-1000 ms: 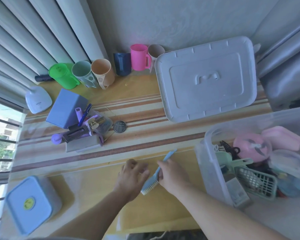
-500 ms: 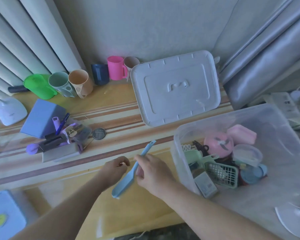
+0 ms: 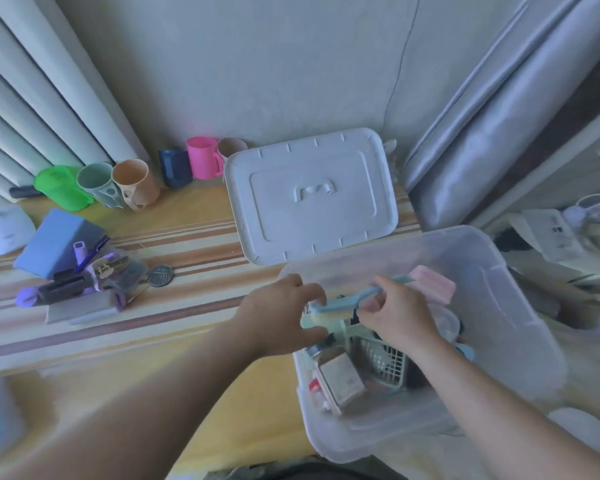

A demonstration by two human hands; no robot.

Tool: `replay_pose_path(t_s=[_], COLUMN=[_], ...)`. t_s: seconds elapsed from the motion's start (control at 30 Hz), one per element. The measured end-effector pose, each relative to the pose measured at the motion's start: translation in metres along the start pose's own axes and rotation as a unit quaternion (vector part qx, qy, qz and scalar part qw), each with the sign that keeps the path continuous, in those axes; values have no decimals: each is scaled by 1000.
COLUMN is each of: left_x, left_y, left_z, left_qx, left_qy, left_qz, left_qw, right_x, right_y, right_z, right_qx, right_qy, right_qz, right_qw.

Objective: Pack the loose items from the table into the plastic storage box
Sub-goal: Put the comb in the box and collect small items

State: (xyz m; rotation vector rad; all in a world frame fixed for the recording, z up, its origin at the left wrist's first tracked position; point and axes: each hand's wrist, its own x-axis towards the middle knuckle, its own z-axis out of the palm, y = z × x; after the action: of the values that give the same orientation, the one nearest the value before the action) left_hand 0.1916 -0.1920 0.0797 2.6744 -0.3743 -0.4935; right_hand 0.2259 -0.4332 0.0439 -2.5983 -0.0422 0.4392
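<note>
The right hand (image 3: 394, 311) pinches the light-blue brush (image 3: 340, 303) by its handle over the clear storage box (image 3: 499, 306) (lid off, beside it); the left hand (image 3: 278, 317), grip relaxed, touches the bristle end.

Desk (image 3: 194, 244): yellow-wood top with brown and cream stripes. Along the back edge, left to right: green jug (image 3: 61, 187), pale green cup (image 3: 97, 183), tan cup (image 3: 137, 183), dark blue cup (image 3: 175, 168), pink mug (image 3: 203, 157), beige cup (image 3: 231, 147). White box lid (image 3: 312, 199) lying flat at back right. At left: white object (image 3: 6, 228), blue block (image 3: 56, 242), cluster of purple and dark small items (image 3: 84, 282), round dark disc (image 3: 160, 275). Clear plastic storage box (image 3: 520, 341) at the right end.
</note>
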Motion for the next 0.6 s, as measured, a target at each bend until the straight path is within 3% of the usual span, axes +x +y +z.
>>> replay_pose_path(t_s=[0.13, 0.27, 0.6], left_x=[29, 41, 75], left_y=[33, 49, 45], left_z=[45, 70, 98], left_qx=[50, 64, 86], left_qy=[14, -57, -97], left_qz=[-29, -24, -201], left_qw=[998, 996, 971], right_x=[33, 50, 24], right_y=[17, 20, 55], right_z=[27, 41, 62], right_qx=[7, 39, -10], right_qy=[-40, -90, -123], right_qz=[16, -33, -148], right_qw=[999, 995, 981])
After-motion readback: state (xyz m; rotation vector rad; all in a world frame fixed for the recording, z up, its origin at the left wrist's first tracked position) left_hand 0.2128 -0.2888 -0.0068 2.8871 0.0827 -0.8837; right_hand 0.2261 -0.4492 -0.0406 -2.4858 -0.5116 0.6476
